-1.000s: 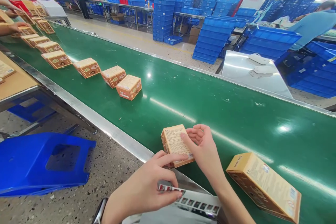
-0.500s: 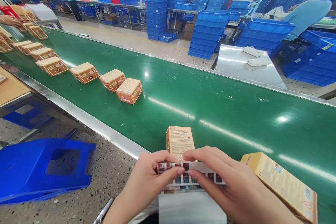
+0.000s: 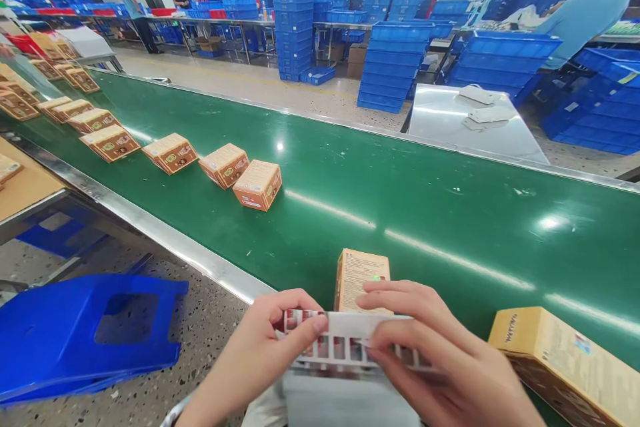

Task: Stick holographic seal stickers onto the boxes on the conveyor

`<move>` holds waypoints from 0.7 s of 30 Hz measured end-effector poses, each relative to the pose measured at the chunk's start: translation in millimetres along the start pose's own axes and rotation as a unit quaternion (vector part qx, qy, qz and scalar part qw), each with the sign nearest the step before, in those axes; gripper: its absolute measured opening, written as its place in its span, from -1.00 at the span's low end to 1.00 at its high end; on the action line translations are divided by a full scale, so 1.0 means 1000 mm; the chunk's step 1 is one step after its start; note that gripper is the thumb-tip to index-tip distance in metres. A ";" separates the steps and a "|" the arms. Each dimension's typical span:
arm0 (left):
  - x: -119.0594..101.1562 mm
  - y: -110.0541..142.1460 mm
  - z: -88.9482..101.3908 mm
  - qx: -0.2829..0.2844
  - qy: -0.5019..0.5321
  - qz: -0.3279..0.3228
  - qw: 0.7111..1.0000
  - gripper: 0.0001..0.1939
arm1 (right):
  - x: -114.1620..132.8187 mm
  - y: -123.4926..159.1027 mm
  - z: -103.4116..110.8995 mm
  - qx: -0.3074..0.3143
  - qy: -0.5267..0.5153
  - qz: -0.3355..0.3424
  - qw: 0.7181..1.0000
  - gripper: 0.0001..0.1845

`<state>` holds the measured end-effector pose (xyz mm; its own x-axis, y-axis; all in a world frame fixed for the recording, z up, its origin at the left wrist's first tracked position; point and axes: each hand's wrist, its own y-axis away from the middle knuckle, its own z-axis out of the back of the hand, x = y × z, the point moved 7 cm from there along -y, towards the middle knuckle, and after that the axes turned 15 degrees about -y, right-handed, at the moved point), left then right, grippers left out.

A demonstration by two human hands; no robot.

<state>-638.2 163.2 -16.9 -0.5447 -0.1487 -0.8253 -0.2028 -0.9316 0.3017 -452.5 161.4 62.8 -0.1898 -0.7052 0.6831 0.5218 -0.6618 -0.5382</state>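
Near the bottom middle is a white card strip (image 3: 345, 350) with rows of small windows showing dark red and other colours; what fills the windows is too small to name. My left hand (image 3: 280, 340) pinches its left end between thumb and fingers. Around the strip's right part, my right hand (image 3: 430, 340) has its thumb and fingers closed, slightly blurred. Just beyond the strip, a tan printed box (image 3: 355, 277) lies on the green conveyor belt (image 3: 400, 200), partly hidden by my right hand. A larger tan and brown box (image 3: 575, 360) lies to the right.
More brown boxes (image 3: 257, 183) trail up the belt to the left. A metal edge (image 3: 190, 250) borders the belt. Blue plastic stools (image 3: 90, 333) stand at lower left. Beyond the belt are stacked blue crates (image 3: 293, 27), a metal table (image 3: 465, 127) and several people.
The boxes on the belt have shifted rightward in view. My right hand has moved along the strip, and more of its white upper face shows between my hands.
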 end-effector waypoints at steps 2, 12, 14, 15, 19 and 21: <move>0.006 -0.002 0.025 -0.005 -0.010 -0.036 0.999 -0.70 | -0.009 0.004 0.015 -0.050 -0.064 -0.068 0.994 -0.90; 0.015 -0.084 0.133 -0.127 -0.229 -0.105 0.959 -0.72 | -0.058 0.046 -0.017 -0.312 -0.322 -0.275 0.850 -0.65; 0.014 -0.097 0.130 -0.096 -0.234 -0.118 0.960 -0.72 | -0.053 0.044 -0.031 -0.324 -0.331 -0.271 0.844 -0.64; 0.014 -0.099 0.127 -0.088 -0.235 -0.124 0.960 -0.72 | -0.052 0.043 -0.033 -0.335 -0.329 -0.268 0.841 -0.65; 0.008 -0.078 0.098 -0.057 -0.239 -0.149 0.958 -0.75 | -0.057 0.039 -0.030 -0.319 -0.321 -0.277 0.848 -0.66; 0.004 -0.056 0.071 -0.017 -0.232 -0.156 0.960 -0.74 | -0.060 0.034 -0.026 -0.281 -0.312 -0.266 0.868 -0.64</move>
<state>-686.7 238.4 -3.7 -0.7672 0.2960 -0.5690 -0.3929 -0.9181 0.0523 -444.5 174.2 -9.1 0.3001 -0.1032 0.9483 -0.0225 -0.9946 -0.1012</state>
